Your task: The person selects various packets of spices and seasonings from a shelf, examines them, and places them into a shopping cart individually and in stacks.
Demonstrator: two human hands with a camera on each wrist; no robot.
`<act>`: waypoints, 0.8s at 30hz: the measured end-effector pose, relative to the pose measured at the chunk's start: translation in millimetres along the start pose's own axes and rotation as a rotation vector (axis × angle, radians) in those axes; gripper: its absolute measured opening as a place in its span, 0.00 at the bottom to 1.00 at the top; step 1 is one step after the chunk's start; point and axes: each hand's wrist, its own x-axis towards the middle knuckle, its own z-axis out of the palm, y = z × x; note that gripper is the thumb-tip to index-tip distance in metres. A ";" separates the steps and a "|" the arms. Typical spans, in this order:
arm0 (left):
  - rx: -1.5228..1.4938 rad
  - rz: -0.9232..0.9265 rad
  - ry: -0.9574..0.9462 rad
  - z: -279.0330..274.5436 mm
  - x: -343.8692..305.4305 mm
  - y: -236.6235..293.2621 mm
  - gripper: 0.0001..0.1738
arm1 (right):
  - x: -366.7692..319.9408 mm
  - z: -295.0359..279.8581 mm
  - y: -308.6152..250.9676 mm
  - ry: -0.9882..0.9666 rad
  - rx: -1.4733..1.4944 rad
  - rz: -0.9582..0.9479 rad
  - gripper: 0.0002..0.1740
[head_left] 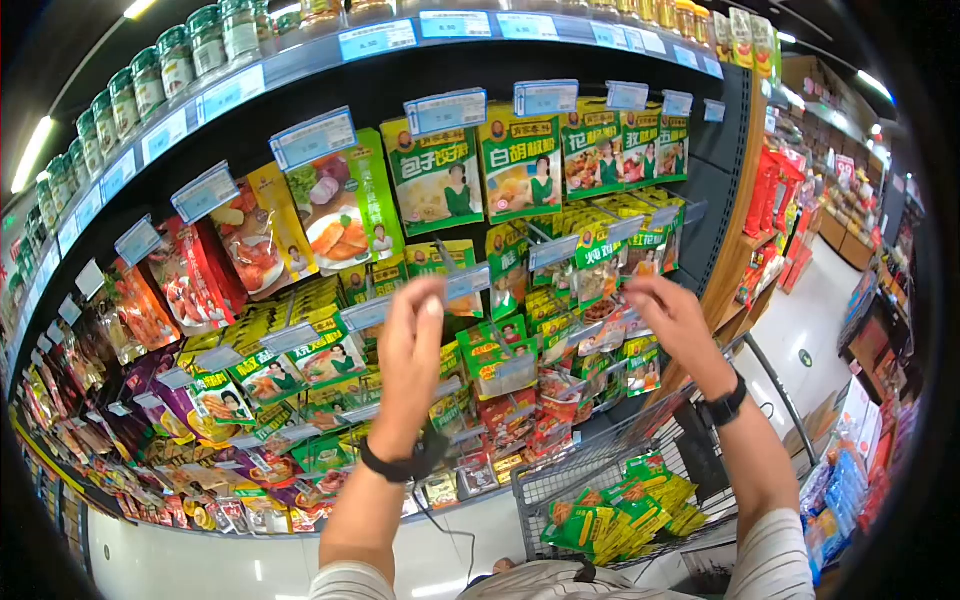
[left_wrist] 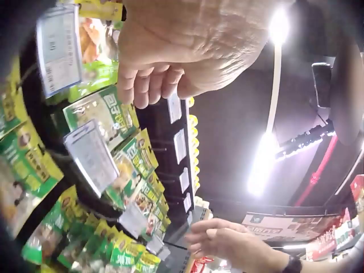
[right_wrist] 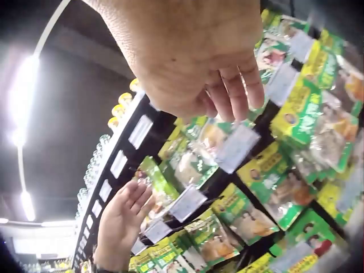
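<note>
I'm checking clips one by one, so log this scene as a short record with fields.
place: store aisle
left hand: raised, relaxed, grip empty
right hand: raised, relaxed, grip empty
in front: hanging seasoning packets under price tags
top shelf: green-lidded jars
cart: below, with green and yellow packets inside
wrists: dark bands on both

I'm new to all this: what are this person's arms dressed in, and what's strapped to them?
Pale short sleeves with thin dark stripes end above the forearms. A black wristband with a bulky black device circles the left wrist, and a black wristband the right. A thin dark cable hangs near the left wrist. No gloves.
</note>
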 end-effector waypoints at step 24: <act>0.534 -0.203 0.031 -2.4 186.2 -42.4 0.39 | 174.9 140.4 -79.9 -0.223 -0.271 -0.144 0.36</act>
